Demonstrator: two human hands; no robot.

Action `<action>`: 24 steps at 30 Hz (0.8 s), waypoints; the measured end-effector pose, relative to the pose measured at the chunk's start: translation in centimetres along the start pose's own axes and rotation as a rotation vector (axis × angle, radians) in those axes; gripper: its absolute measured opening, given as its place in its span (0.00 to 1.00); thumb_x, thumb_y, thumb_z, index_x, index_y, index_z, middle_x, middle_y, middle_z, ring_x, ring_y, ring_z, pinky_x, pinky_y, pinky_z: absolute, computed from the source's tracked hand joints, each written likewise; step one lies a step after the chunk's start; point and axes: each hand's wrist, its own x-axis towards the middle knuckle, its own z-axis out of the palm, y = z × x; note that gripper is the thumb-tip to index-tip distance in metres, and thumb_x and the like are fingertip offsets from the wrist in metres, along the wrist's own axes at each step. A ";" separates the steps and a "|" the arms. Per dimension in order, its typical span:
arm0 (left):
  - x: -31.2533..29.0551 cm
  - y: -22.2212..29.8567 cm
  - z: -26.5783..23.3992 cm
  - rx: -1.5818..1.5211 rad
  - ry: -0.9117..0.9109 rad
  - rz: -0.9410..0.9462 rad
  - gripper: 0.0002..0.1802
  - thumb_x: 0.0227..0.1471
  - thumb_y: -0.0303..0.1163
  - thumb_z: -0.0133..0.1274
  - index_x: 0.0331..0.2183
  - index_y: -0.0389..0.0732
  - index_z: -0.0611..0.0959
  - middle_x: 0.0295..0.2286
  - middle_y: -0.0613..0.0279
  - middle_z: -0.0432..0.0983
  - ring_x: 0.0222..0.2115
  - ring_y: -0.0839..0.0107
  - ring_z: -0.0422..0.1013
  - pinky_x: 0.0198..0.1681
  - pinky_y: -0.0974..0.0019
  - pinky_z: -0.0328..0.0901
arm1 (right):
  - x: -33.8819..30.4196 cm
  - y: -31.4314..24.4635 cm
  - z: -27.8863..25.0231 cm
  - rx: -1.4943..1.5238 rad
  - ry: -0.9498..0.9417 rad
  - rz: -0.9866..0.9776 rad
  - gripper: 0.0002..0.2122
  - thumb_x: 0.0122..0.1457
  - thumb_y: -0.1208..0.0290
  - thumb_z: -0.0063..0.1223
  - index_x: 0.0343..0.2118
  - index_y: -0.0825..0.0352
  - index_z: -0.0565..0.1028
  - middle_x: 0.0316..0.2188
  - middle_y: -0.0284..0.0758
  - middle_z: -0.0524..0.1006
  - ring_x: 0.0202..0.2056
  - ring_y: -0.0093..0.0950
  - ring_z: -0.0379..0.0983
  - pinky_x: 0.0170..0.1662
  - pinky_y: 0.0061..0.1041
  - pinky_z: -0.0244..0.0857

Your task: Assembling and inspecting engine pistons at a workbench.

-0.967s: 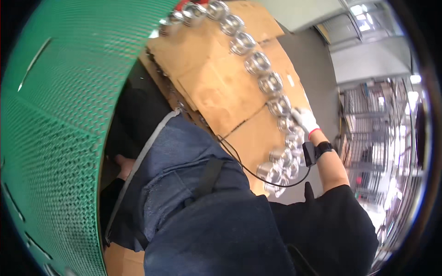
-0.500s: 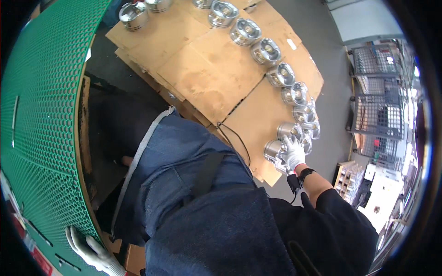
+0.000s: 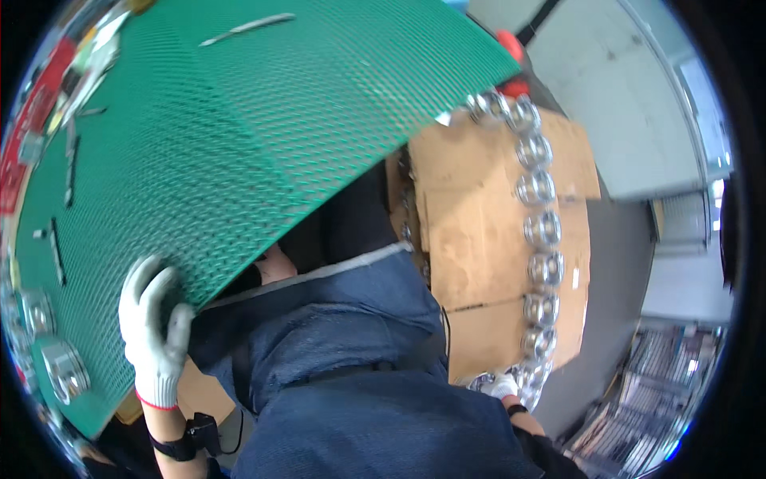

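Observation:
My left hand, in a white knit glove, rests at the near edge of the green honeycomb-patterned mat. Its fingers are slightly curled, the thumb stands apart, and nothing is in it. Low on the right, my gloved right hand is at the near end of a row of silver metal pistons on brown cardboard. One piston lies right beside that hand. Its fingers are blurred and partly hidden, so a grip cannot be made out.
A slim grey tool lies on the mat's far part, with dark thin tools at its left. Another piston stands on the mat's left side. Wire-mesh racks are at the lower right, past the grey floor.
My view has swung left, so more of the green mat shows and the cardboard sits farther right. My left hand is farther into view; my right hand stays by the pistons.

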 end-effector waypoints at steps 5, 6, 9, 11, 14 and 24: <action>-0.7 -2.1 -0.9 -0.050 0.119 -0.011 0.24 0.40 0.23 0.55 0.45 0.38 0.78 0.50 0.50 0.70 0.53 0.50 0.65 0.58 0.53 0.59 | 2.1 1.9 -6.5 0.358 0.425 0.033 0.24 0.37 0.62 0.65 0.42 0.62 0.79 0.38 0.48 0.78 0.45 0.41 0.74 0.54 0.34 0.64; -1.2 -2.6 -0.8 -0.056 0.145 -0.006 0.24 0.41 0.23 0.55 0.45 0.38 0.78 0.50 0.50 0.70 0.53 0.50 0.65 0.58 0.53 0.59 | -2.6 -3.4 -13.0 0.256 0.549 0.064 0.25 0.36 0.63 0.64 0.42 0.63 0.78 0.39 0.51 0.76 0.48 0.43 0.69 0.54 0.33 0.63; -2.6 -4.4 -1.5 -0.144 0.239 -0.048 0.23 0.42 0.24 0.54 0.45 0.36 0.78 0.50 0.49 0.70 0.53 0.51 0.65 0.58 0.53 0.59 | -8.3 -9.4 -23.6 0.129 0.961 -0.180 0.23 0.41 0.64 0.58 0.44 0.59 0.78 0.40 0.44 0.75 0.42 0.41 0.72 0.48 0.41 0.67; -4.2 -6.1 -1.9 -0.250 0.295 -0.123 0.22 0.45 0.24 0.51 0.46 0.35 0.77 0.51 0.48 0.69 0.53 0.53 0.66 0.58 0.56 0.58 | -14.5 -14.5 -32.2 0.235 0.907 -0.676 0.26 0.40 0.69 0.55 0.49 0.59 0.76 0.47 0.41 0.75 0.49 0.42 0.71 0.53 0.39 0.65; -7.4 -8.6 -1.2 -0.466 0.417 -0.278 0.20 0.49 0.21 0.47 0.47 0.33 0.77 0.52 0.49 0.69 0.53 0.59 0.66 0.58 0.59 0.58 | -18.0 -22.8 -40.9 0.002 1.098 -1.139 0.22 0.40 0.70 0.56 0.44 0.60 0.77 0.47 0.40 0.75 0.48 0.40 0.71 0.51 0.34 0.67; -5.7 -7.1 -0.7 -0.367 0.424 -0.244 0.19 0.42 0.27 0.59 0.41 0.39 0.80 0.42 0.52 0.76 0.45 0.52 0.71 0.50 0.56 0.65 | -25.2 -54.0 -47.2 -0.529 1.028 -1.420 0.19 0.45 0.56 0.53 0.41 0.53 0.79 0.36 0.48 0.75 0.38 0.40 0.76 0.43 0.37 0.70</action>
